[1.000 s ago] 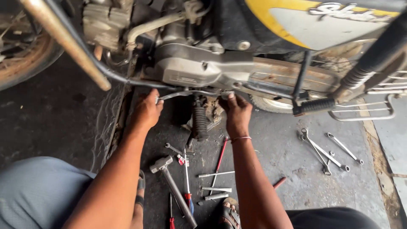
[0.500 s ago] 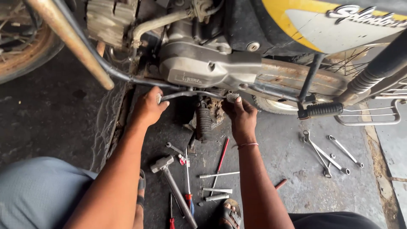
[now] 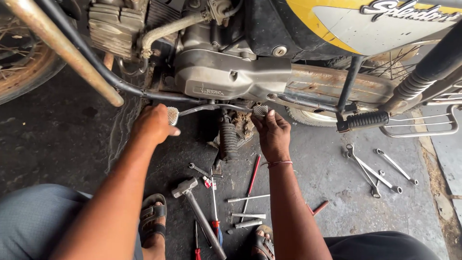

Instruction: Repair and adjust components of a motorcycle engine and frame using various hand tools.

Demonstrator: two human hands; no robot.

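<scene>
Nearest me, between my sandalled feet, a hammer (image 3: 192, 192), screwdrivers (image 3: 214, 202) and loose sockets (image 3: 248, 216) lie on the concrete floor (image 3: 327, 192). Off to my right, well apart from them, a few spanners (image 3: 373, 168) rest on the same floor. Further out, my left hand (image 3: 153, 124) is closed around the front pad of the gear shift lever (image 3: 211, 109), and my right hand (image 3: 272, 135) pinches its rear pad with the fingertips. The lever runs between both hands, just under the motorcycle engine case (image 3: 231, 77). A black rubber footrest (image 3: 363, 120) sticks out beyond my right hand.
</scene>
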